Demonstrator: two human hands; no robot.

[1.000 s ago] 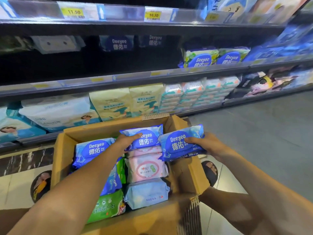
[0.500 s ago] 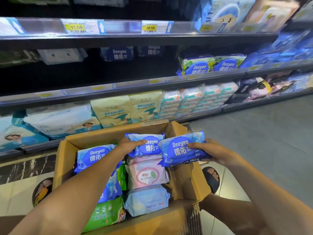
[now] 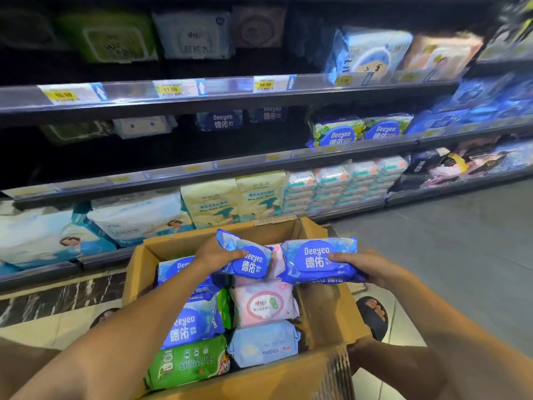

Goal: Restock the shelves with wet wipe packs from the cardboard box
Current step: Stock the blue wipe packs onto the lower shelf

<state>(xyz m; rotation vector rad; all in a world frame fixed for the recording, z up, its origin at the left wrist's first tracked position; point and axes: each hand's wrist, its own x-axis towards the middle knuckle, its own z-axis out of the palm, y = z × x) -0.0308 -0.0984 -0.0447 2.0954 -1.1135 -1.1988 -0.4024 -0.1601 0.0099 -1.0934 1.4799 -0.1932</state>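
An open cardboard box stands on the floor in front of me, filled with wet wipe packs in blue, pink and green. My left hand grips a blue Deeyeo pack and holds it tilted above the box's far end. My right hand grips another blue Deeyeo pack over the box's right rim, label facing me. A pink pack, a pale blue pack and a green pack lie in the box. On the dark middle shelf stand two Deeyeo packs far back.
Shelves run across the view, with price tags on the upper rail. Large cream and white wipe bags fill the bottom shelf behind the box. Grey floor lies open to the right. A sandalled foot stands right of the box.
My head has tilted up, showing more of the upper shelves. The left hand has lifted its blue pack off the stack and tilted it; the right hand keeps its pack.
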